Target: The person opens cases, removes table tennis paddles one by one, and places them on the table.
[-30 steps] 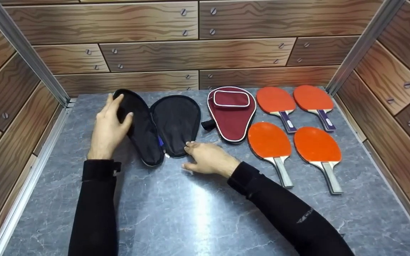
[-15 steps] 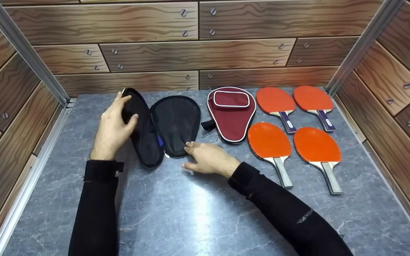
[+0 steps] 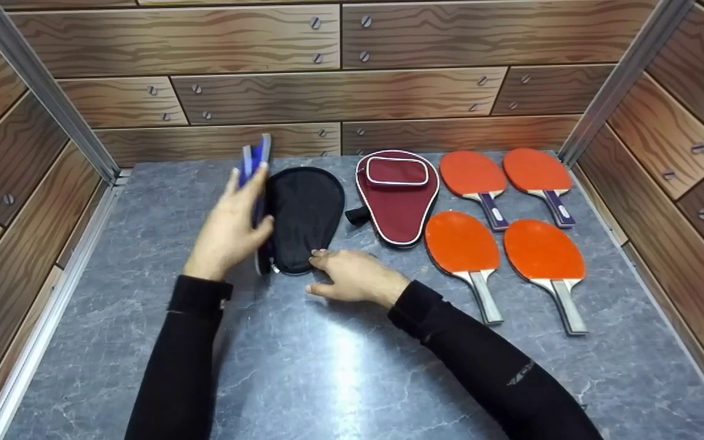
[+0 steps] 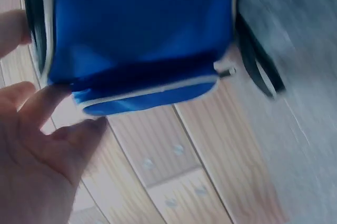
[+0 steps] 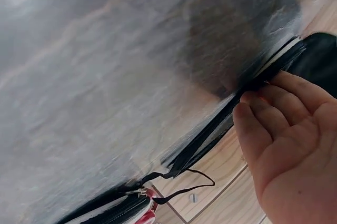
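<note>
A padded table tennis bat case (image 3: 304,220) with a black lining lies unzipped on the table at centre left. Its cover stands nearly edge-on, showing a blue outside and a blue pocket (image 4: 152,95) with pale trim. My left hand (image 3: 228,226) has its fingers against the outside of this cover, thumb extended towards the lining. In the left wrist view, fingertips touch the blue pocket. My right hand (image 3: 355,275) rests its fingertips on the lining at the case's narrow near end. The right wrist view shows those fingers extended at the black zipped edge.
A maroon bat case (image 3: 404,214) with white piping lies just right of the blue one, its black strap (image 3: 358,215) sticking out. Several orange-red table tennis bats (image 3: 463,241) lie further right. Wood-patterned walls (image 3: 388,95) enclose the grey table (image 3: 278,379).
My left hand has moved right, swinging the cover from leaning open to nearly upright, so its blue outside shows. The right hand has stayed at the near end, shifting only slightly.
</note>
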Motion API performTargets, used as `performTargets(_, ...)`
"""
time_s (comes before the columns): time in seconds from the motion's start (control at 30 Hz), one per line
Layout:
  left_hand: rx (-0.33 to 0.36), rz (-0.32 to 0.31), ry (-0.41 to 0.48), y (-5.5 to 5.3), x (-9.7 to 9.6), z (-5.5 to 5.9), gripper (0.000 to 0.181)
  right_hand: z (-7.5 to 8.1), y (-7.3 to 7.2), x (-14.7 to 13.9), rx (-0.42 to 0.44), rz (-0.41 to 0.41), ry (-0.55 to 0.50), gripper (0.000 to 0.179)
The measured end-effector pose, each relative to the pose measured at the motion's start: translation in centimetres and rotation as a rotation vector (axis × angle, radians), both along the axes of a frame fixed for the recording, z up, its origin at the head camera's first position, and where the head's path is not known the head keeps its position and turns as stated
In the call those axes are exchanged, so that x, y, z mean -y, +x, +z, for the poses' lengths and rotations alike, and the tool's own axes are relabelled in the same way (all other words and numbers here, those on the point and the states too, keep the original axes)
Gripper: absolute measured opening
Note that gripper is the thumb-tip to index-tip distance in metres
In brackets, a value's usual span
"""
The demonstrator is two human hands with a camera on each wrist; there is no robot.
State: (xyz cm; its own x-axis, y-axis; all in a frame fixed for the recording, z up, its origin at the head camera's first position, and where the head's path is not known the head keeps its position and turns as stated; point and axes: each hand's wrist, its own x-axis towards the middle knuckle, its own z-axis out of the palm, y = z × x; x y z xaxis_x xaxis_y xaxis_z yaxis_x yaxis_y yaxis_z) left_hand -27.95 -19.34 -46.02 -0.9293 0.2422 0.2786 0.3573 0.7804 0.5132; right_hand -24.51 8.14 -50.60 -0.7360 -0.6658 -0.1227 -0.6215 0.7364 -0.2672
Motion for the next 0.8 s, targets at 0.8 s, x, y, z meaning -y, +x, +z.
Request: performTargets(0.8,0.104,-0.141,-0.380,1.5,-6.4,-4.6,0.076,0.3,-0.2,-2.9,0.044,0.029,-0.043,0.068)
